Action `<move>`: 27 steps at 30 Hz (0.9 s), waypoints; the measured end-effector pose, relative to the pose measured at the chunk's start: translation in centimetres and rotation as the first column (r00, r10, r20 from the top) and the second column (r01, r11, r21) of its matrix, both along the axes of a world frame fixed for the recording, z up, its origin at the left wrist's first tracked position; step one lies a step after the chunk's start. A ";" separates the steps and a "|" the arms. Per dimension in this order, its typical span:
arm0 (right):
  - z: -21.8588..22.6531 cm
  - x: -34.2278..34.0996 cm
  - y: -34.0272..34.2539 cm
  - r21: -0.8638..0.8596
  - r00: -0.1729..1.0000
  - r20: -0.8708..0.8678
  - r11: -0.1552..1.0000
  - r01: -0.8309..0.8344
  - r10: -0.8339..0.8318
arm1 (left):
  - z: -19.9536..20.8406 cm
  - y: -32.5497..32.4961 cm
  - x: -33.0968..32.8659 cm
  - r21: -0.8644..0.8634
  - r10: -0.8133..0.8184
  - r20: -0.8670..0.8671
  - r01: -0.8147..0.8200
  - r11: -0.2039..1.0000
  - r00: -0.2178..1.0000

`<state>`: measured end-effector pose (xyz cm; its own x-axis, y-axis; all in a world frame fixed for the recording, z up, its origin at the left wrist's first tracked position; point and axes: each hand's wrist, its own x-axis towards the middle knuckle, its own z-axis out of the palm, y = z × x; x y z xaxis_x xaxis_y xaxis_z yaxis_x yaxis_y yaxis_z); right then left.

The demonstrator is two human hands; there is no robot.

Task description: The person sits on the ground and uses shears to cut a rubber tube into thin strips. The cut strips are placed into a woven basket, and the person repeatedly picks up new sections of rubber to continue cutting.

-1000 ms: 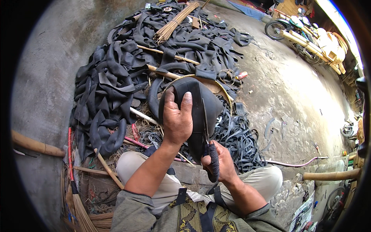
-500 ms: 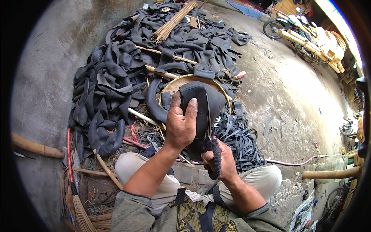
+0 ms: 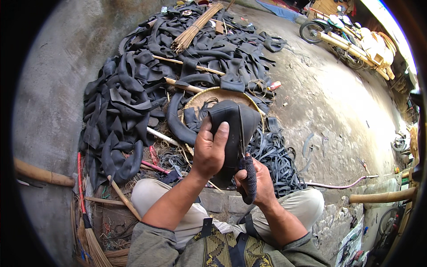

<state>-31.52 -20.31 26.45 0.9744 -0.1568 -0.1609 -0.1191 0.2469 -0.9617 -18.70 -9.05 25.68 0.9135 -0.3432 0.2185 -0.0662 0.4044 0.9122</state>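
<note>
In front of me my left hand [image 3: 211, 149] is closed on a piece of black rubber inner tube [image 3: 226, 116], its thumb pressed on the near face. My right hand [image 3: 259, 181] grips a pair of scissors [image 3: 250, 180] by handles wrapped in dark cloth. The narrow metal blades point away from me and lie along the right part of the rubber, where a long slit shows. How far the blades are apart I cannot make out. Behind the rubber lies a round woven tray [image 3: 205, 96], partly hidden, with rubber scraps in it.
A large heap of black rubber pieces [image 3: 129, 84] spreads at the far left, a bundle of sticks [image 3: 195, 29] on top. Thin cut rubber strips [image 3: 273, 164] pile up beside my right knee. A concrete wall [image 3: 58, 89] rises at left; a loaded motorcycle [image 3: 351, 40] stands far right.
The rubber piece and both hands have shifted slightly to the right and down in the view. Both grips stay the same, with the blades still along the rubber.
</note>
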 end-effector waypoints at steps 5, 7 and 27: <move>-0.2 -0.2 -0.2 0.102 0.986 -0.099 0.987 -0.123 0.133 | 0.6 2.4 4.3 -0.454 -0.458 -0.546 0.212 0.866 0.702; -0.5 -0.4 -0.2 0.070 0.970 -0.158 0.982 -0.177 0.186 | 0.5 2.9 5.7 -0.443 -0.435 -0.539 0.197 0.875 0.721; -0.9 0.3 1.4 -0.371 0.969 0.020 0.902 -0.220 0.245 | -0.1 1.6 4.7 -0.010 0.333 0.103 -0.334 0.943 0.937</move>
